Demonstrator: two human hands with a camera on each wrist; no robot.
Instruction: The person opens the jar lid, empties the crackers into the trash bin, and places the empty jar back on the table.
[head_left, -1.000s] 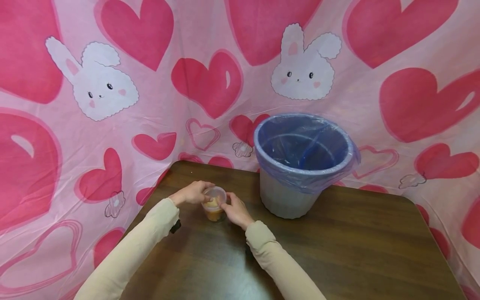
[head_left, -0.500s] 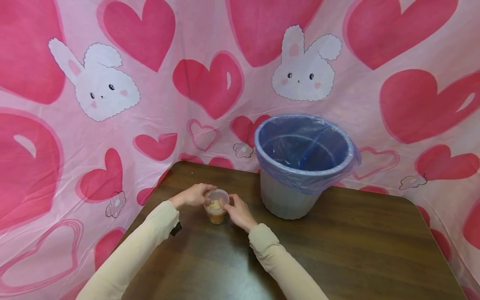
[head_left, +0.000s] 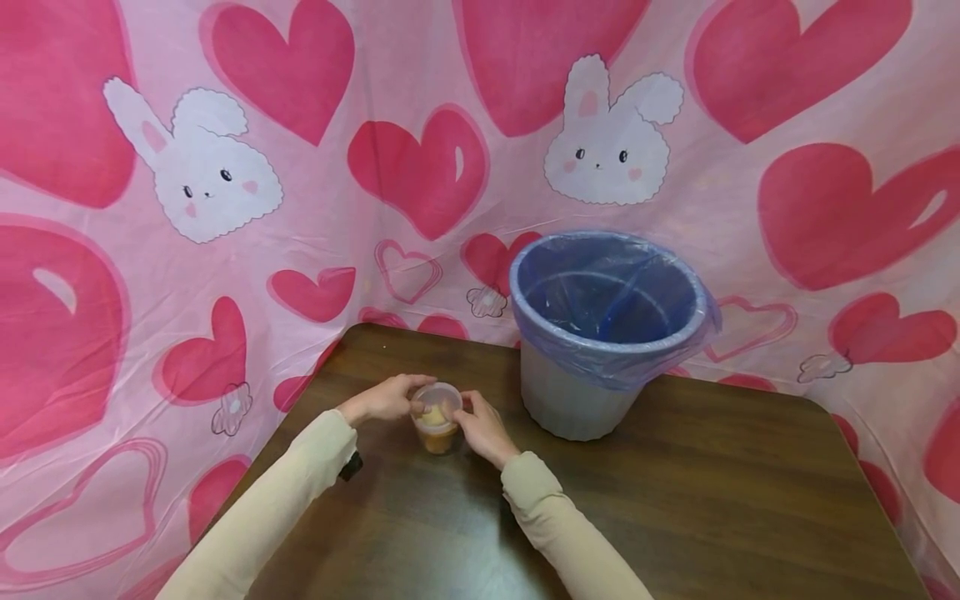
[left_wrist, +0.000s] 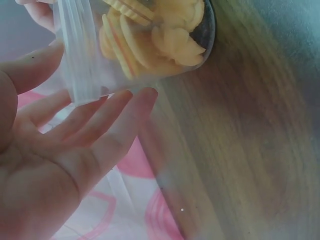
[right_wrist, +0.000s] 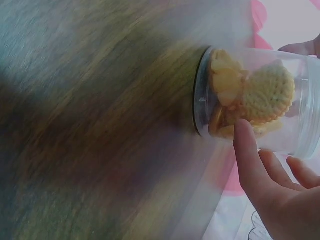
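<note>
Clear plastic tub (head_left: 437, 418) of round yellow biscuits (right_wrist: 270, 95) stands upright on the dark wood desk (head_left: 675, 500), toward its near-left part — long axis vertical, lid on top as far as I can tell from the head view. Both hands bracket it: my left hand (head_left: 386, 397) comes at it from the left, my right hand (head_left: 483, 429) from the right and a touch nearer me, so the tub sits squarely between the two grips, neither clearly closer. Left grip: fingers curled round the rim, thumb and fingertips (left_wrist: 142, 97) against the clear wall. Right grip: fingers (right_wrist: 247, 150) laid on the tub's side, lightly curved about it — whether they truly pinch it I cannot tell for certain, but they read as holding. The wrist views show what the head view cannot: ridged biscuits stacked against the wall, the tub's base flat on the wood. The head view alone shows the grey bin (head_left: 577, 400) with a blue liner (head_left: 611, 292), standing apart to the right and behind, and the pink heart-and-rabbit cloth (head_left: 225, 208) hung round the desk.
</note>
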